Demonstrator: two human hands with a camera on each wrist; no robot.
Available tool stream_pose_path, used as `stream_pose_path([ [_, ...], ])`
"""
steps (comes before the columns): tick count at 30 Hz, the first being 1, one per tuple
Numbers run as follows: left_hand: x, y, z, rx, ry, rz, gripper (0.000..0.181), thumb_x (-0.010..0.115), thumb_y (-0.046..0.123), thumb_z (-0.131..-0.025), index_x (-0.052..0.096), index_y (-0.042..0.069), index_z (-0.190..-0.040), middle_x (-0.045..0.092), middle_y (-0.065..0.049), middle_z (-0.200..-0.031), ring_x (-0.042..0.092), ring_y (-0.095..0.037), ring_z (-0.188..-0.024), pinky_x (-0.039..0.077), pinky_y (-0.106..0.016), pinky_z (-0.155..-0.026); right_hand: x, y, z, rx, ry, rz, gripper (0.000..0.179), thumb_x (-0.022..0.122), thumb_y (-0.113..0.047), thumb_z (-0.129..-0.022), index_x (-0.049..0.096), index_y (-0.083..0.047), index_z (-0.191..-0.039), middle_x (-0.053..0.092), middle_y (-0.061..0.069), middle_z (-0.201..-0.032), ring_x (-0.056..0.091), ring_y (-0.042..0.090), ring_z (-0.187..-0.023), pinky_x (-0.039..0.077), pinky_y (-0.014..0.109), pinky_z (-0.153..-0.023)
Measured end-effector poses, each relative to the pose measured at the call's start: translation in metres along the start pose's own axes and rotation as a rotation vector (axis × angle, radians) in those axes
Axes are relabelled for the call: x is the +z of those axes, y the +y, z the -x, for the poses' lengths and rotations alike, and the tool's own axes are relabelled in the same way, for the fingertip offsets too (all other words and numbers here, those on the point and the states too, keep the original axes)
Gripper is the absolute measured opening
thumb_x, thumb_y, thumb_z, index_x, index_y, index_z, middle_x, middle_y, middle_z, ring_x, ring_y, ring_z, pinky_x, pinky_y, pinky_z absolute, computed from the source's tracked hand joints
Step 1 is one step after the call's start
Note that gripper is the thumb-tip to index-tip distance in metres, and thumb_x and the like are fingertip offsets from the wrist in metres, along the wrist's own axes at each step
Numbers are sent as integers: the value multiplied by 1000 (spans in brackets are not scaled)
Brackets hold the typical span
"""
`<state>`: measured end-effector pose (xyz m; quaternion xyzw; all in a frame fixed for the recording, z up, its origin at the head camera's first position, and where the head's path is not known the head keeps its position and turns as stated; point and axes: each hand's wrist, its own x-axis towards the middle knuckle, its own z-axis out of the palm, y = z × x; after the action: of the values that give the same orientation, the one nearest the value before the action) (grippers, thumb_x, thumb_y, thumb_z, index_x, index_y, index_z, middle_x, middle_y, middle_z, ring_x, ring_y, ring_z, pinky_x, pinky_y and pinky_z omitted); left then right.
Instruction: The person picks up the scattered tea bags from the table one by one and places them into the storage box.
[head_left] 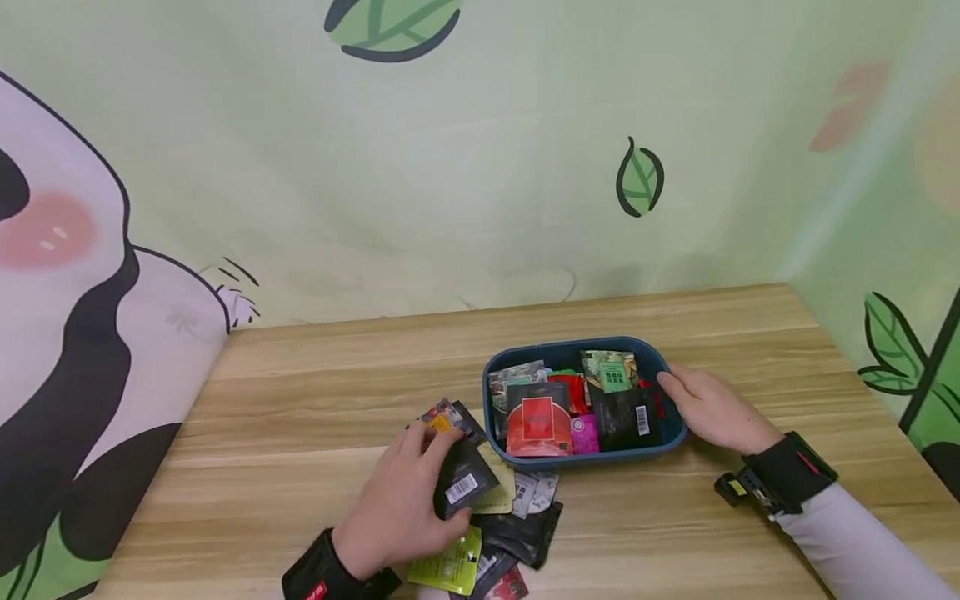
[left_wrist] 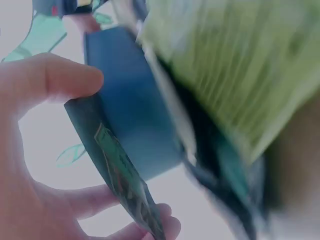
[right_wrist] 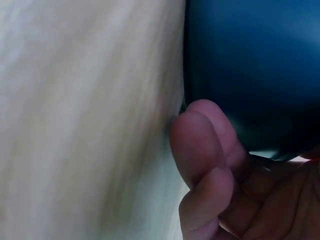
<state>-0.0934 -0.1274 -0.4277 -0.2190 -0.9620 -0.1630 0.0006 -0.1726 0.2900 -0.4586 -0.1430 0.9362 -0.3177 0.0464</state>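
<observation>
My left hand (head_left: 397, 504) pinches a black packet (head_left: 467, 467) with a white barcode label, thumb on one edge and fingers on the other. The left wrist view shows this packet (left_wrist: 122, 167) edge-on, with a green patterned face. Just right of it, a dark blue oblong box (head_left: 592, 459) stands on the table. My right hand (head_left: 716, 408) grips the box's right end, thumb over the rim; in the right wrist view, curled fingers (right_wrist: 200, 145) lie against its blue wall (right_wrist: 255, 65). Inside lie a red-and-black packet (head_left: 538, 425), a black barcoded packet (head_left: 618, 421) and several others.
Below the left hand, a loose pile holds a yellow-green packet (head_left: 450, 567), a black packet (head_left: 521, 533), a pale yellow packet (head_left: 495, 496) and several more. The wooden table (head_left: 315, 400) meets a printed green backdrop (head_left: 487, 167) at the back.
</observation>
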Motion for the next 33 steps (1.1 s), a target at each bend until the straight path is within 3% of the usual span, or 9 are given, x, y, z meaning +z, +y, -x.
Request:
stream_pose_path([
  [5,-18,-9,-16,53,115,21,83,76,41,-64,55,16,-140,49,1,-113,44,-11,-89,43,-27,-72,0,0,-3,-8,10,13,67,27,-42,-107,47,11,-143,59,27,-131,54,42,-124,42,56,-99],
  [8,-26,-8,-29,110,146,32,82,76,38,-63,55,14,-139,50,0,-113,44,-11,-92,43,-28,-73,0,0,-4,-7,16,26,65,27,-41,-107,50,10,-141,62,25,-127,56,41,-121,44,56,-97],
  [16,-28,14,-72,191,72,51,82,75,41,-66,53,18,-142,48,2,-115,42,-11,-96,43,-27,-75,1,3,-3,-3,18,25,66,27,-41,-107,48,11,-142,61,26,-129,55,41,-121,44,56,-97],
  [24,-24,38,-107,279,40,73,80,73,41,-69,51,19,-143,47,2,-117,41,-11,-99,43,-29,-77,3,2,-3,-6,24,15,64,28,-41,-107,51,9,-140,63,22,-125,58,37,-119,45,54,-97],
  [33,-19,67,-147,372,-6,21,84,73,44,-70,49,17,-146,47,-1,-123,42,-13,-102,41,-27,-80,1,2,-1,4,19,9,66,27,-42,-107,48,10,-142,61,25,-129,55,40,-122,43,56,-99],
])
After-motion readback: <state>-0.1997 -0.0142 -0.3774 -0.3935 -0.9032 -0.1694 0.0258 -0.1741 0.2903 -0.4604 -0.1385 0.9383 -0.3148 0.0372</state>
